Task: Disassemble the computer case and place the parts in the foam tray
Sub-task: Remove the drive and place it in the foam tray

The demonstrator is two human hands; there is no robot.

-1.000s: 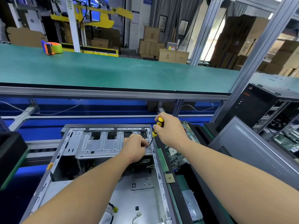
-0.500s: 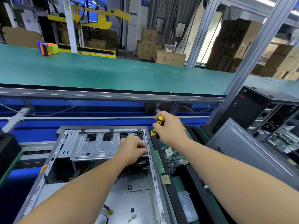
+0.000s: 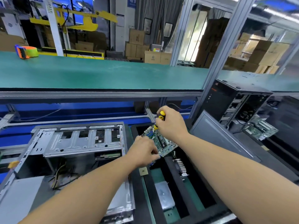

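Now, with your left hand (image 3: pixel 143 151) pinching something too small to tell beside the circuit board (image 3: pixel 161 142) in the foam tray (image 3: pixel 178 207) at centre frame, and your right hand (image 3: pixel 172 125) curled round the screwdriver (image 3: pixel 159 119), drop it gently into a slot.

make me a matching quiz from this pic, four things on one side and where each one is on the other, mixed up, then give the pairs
Things
1. screwdriver
2. tape dispenser
3. small square chip
4. drive cage

Places
A. far left on the green bench top
B. inside the open computer case, at its far end
C. gripped in the right hand
D. on the foam tray's near-left edge, below the left hand

Pairs: 1-C, 2-A, 3-D, 4-B

The right hand holds the yellow and black screwdriver above the circuit board, whose near edge the left hand touches over the foam tray.
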